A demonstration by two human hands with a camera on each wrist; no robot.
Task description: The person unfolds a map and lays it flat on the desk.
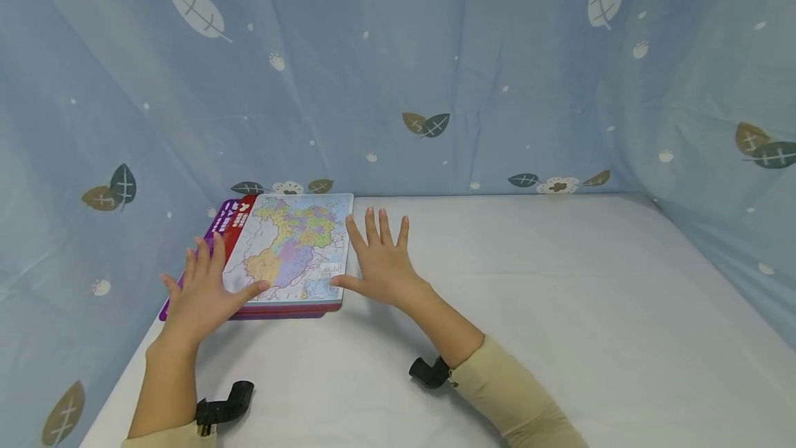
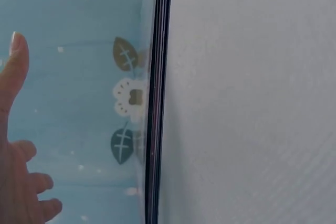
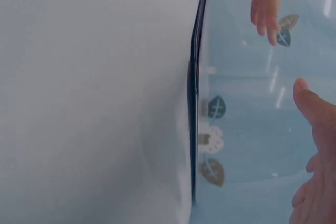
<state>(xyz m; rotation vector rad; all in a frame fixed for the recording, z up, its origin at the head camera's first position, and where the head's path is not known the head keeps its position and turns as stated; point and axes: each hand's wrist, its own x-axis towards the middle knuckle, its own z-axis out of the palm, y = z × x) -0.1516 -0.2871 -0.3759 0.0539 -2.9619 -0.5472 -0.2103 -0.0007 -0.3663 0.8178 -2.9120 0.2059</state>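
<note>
A stack of flat map boards [image 1: 292,254] lies at the back left of the white table, a colourful map on top. Purple and red borders of the boards show along its left side. My left hand [image 1: 202,292] is over the front left corner of the stack, fingers spread, thumb pointing right. Beside the right edge is my right hand [image 1: 387,269], also with spread fingers, its thumb tip overlapping the map. Both hands hold nothing. In the left wrist view the stack's thin edge [image 2: 156,98] appears, with a gap between it and my hand [image 2: 21,177].
A blue curtain [image 1: 373,75] with leaf prints hangs behind and along both sides of the white tabletop [image 1: 528,282]. Black curved wrist mounts [image 1: 226,403] sit on both forearms, below the beige sleeves' cuffs.
</note>
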